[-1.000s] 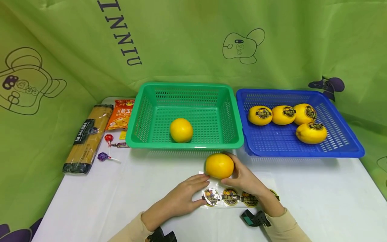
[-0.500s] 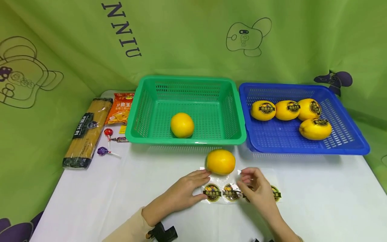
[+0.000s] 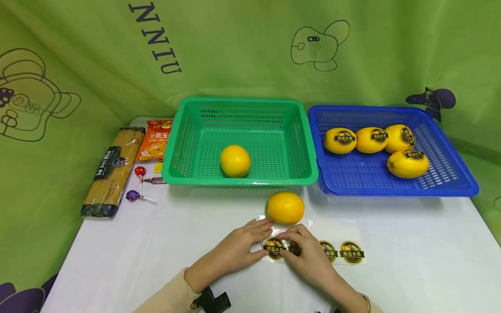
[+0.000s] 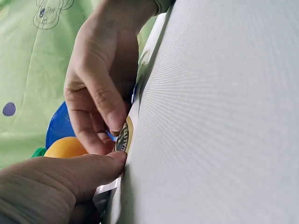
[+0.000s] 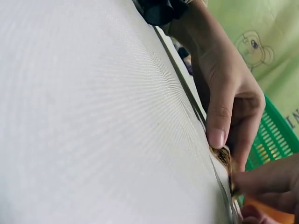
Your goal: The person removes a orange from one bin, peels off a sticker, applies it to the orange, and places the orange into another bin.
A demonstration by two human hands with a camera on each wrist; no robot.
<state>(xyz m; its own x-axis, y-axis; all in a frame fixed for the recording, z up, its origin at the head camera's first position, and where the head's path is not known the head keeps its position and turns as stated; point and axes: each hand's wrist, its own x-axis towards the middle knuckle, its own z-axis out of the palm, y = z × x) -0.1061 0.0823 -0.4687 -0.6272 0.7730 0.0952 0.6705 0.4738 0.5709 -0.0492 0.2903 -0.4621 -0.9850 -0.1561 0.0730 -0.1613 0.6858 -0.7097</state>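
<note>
A clear sheet [image 3: 340, 230] of round black-and-gold stickers lies on the white table. My left hand [image 3: 240, 248] rests at its left end, fingers straight, thumb beside the leftmost sticker [image 3: 273, 248]. In the left wrist view that thumb presses on the sticker's rim [image 4: 124, 140]. My right hand [image 3: 309, 256] reaches over the sheet with thumb and forefinger bent at the same sticker's right edge, a small space between the tips. Whether they pinch it, I cannot tell. Just behind the sheet sits a plain yellow lemon-like fruit [image 3: 285, 208], close to my left fingertips.
A green basket [image 3: 242, 181] holding one yellow fruit [image 3: 235, 161] stands behind. To its right, a blue basket [image 3: 391, 191] contains several stickered fruits [image 3: 339, 140]. On the left lie a spaghetti pack [image 3: 113, 174], an orange snack bag [image 3: 156, 141] and two lollipops [image 3: 133, 195].
My right hand let go of the yellow fruit, drew back over the sticker sheet, then moved left to the leftmost sticker. The left hand stayed on the sheet. The head view tilted slightly downward.
</note>
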